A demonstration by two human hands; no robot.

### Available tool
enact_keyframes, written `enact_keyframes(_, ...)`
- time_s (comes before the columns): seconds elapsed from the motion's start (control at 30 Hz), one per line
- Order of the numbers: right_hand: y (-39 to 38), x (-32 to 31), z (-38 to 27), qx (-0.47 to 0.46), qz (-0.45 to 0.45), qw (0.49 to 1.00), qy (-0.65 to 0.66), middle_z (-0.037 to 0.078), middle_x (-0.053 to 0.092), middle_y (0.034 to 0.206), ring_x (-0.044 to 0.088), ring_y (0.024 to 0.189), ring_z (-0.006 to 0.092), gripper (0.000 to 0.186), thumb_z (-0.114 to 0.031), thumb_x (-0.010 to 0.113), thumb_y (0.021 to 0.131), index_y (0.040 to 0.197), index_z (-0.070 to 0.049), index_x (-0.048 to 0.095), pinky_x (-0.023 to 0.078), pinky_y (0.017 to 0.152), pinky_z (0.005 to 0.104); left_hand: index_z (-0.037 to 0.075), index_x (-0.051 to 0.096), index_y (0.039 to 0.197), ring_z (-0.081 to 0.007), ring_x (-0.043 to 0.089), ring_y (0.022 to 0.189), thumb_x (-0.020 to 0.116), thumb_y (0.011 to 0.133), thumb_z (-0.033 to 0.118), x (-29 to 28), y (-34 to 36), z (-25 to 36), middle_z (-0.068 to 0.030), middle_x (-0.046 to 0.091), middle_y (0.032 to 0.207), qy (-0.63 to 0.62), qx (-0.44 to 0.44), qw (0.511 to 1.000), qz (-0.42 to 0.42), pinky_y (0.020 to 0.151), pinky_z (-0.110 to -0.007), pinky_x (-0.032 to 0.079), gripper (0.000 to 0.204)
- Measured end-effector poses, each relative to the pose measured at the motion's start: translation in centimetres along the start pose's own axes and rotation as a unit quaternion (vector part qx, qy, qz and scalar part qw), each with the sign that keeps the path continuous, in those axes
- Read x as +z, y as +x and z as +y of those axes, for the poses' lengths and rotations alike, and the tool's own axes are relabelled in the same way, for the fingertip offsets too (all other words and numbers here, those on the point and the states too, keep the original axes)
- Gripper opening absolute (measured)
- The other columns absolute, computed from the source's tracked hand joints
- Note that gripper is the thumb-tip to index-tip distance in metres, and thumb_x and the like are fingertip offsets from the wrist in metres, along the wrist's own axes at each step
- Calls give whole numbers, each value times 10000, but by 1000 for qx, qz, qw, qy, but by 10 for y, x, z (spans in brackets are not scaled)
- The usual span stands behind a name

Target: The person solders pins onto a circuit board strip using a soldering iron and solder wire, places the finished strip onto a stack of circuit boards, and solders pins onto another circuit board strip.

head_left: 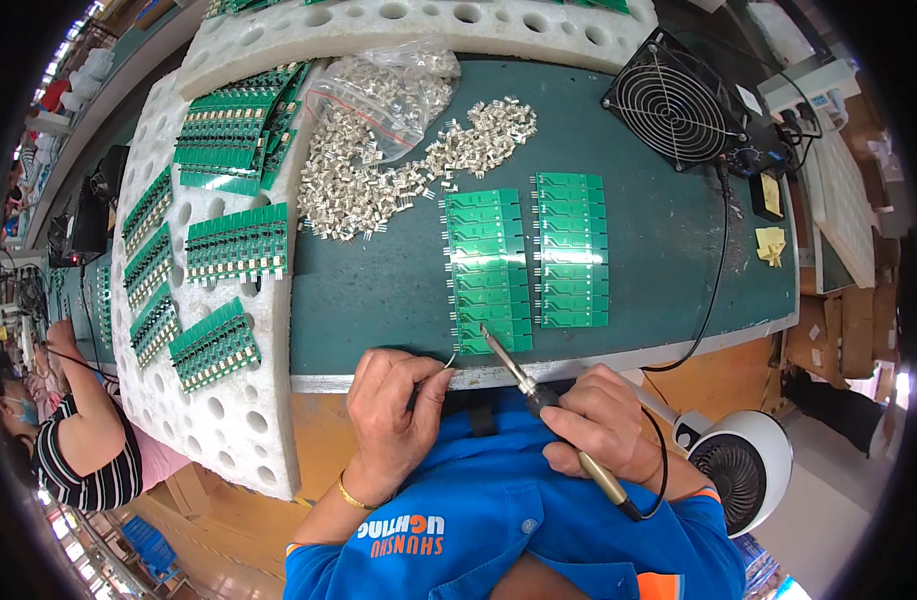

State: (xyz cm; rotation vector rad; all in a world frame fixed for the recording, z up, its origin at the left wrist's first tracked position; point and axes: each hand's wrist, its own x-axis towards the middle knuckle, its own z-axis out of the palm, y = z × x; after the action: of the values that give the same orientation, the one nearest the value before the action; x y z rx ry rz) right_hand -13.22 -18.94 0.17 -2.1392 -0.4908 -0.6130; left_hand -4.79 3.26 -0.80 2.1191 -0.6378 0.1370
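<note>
My right hand (607,425) is closed around a soldering iron (601,476), whose tip meets the lower part of a green circuit board panel (487,250). Near the table's front edge, my left hand (391,402) pinches a thin length of solder wire (451,359) between thumb and finger. The wire's end points up by the panel's lower left corner. Beside that panel, to the right, lies a second green panel (571,265). Small white connectors with metal pins line the left edges of both panels.
Loose white connectors (354,190) and a clear plastic bag (399,95) of them lie behind. White foam boards (276,400) with round holes carry more circuit boards (237,243) at left. A black fan (679,105) stands back right; a white fan (749,465) sits below right. Another person (84,440) works at far left.
</note>
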Motion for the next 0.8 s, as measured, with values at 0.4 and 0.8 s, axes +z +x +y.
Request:
enact_keyframes(0.4,18,9,21,-9,-27,992,-121,68,543,918,569,790,232,338,-118,728,688,1019,-179,697,481,727,382,30,516,976,-88,445,616,642,981,69,-1,-5,6,-11,502,727,-116,-170,976,68,554,-257,401,132)
enact_keyframes(0.8,35,17,29,-95,-93,976,-174,75,523,911,652,849,223,291,-86,708,775,1045,-163,632,509,758,379,-14,633,1181,-12,321,648,650,967,88,-5,13,15,99,364,721,-199,-270,942,-22,565,-192,262,237)
